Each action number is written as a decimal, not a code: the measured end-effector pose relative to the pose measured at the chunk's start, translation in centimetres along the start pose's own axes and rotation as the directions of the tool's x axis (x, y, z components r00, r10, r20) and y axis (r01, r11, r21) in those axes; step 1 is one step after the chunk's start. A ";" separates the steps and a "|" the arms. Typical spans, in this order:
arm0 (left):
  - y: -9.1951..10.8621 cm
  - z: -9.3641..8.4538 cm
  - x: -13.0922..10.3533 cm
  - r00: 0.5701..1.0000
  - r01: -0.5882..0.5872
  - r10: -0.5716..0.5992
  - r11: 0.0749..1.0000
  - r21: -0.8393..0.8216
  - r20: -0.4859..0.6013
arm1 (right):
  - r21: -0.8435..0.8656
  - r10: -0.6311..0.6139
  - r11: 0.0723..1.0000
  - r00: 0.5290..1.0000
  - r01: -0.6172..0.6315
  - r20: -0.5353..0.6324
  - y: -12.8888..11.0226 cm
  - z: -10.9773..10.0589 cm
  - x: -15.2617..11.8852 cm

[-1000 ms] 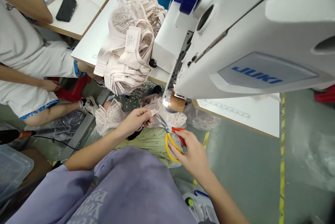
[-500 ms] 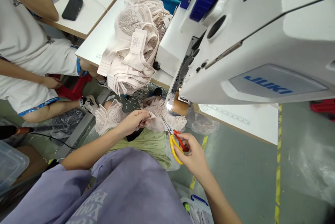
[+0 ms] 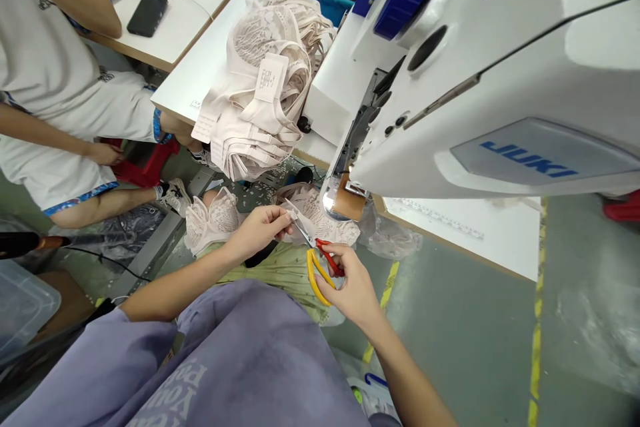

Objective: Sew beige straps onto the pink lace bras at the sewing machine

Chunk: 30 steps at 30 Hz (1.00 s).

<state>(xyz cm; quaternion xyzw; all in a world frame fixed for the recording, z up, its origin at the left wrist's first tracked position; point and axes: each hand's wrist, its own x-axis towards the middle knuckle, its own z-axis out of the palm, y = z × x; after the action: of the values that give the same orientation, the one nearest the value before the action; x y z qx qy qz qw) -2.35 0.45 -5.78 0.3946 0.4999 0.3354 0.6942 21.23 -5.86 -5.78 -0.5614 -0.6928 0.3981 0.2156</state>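
Scissors (image 3: 319, 260) with one yellow and one red handle are in my right hand (image 3: 350, 284), blades pointing up and left. Pinched in my left hand (image 3: 267, 228) is an end of the beige bra (image 3: 325, 214), and the scissor blades lie right beside my fingertips at that end. Whether the blades have fabric between them I cannot tell. The lace bra hangs over my lap, with one cup (image 3: 214, 217) to the left of my left hand and more lace to the right, under the sewing machine's arm.
A white JUKI sewing machine (image 3: 440, 127) looms above at right. Several beige bras lie piled (image 3: 265, 80) on the white table (image 3: 180, 87). To the left, a co-worker (image 3: 60, 80) sits by a table with a black phone (image 3: 147, 14). Yellow floor tape (image 3: 537, 347) runs at right.
My right hand has brought the scissors left and slightly up, so the blades now reach my left fingertips. My left hand keeps its pinch. The whole view has shifted slightly.
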 end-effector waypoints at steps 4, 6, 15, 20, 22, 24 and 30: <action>0.1 0.1 0.1 1.000 -0.001 0.001 1.000 -0.011 -0.024 | 0.054 -0.010 0.999 1.000 0.009 0.012 0.0 -0.1 0.0; 0.1 0.2 0.1 1.000 -0.019 0.019 1.000 0.011 -0.008 | 0.076 -0.007 0.997 1.000 0.006 0.009 0.0 -0.1 0.0; 0.3 0.7 -0.1 0.998 -0.052 0.060 0.980 0.191 -0.036 | 0.064 0.084 0.994 0.996 -0.086 0.026 0.1 -0.1 0.9; 0.4 0.4 -0.3 0.995 -0.082 0.092 0.969 0.232 -0.030 | 0.087 0.153 0.984 0.988 -0.155 0.039 0.6 0.0 0.6; 0.3 0.5 -0.3 0.995 -0.088 0.098 0.969 0.230 -0.029 | 0.105 0.172 0.979 0.984 -0.175 0.042 0.8 0.1 0.2; 0.3 0.8 -0.3 0.995 -0.083 0.092 0.973 0.217 -0.030 | 0.128 0.188 0.973 0.982 -0.191 0.037 0.8 0.1 -0.2; 0.1 1.4 -0.3 0.996 -0.065 0.064 0.998 -0.006 -0.068 | 0.181 0.316 0.934 0.948 -0.307 -0.021 1.9 -1.9 -2.6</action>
<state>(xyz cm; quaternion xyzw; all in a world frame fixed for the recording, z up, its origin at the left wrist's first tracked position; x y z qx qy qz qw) -1.12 -0.03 -5.32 0.3960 0.5088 0.3730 0.6673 24.49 -7.67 -5.79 -0.6526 -0.5517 0.4726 0.2153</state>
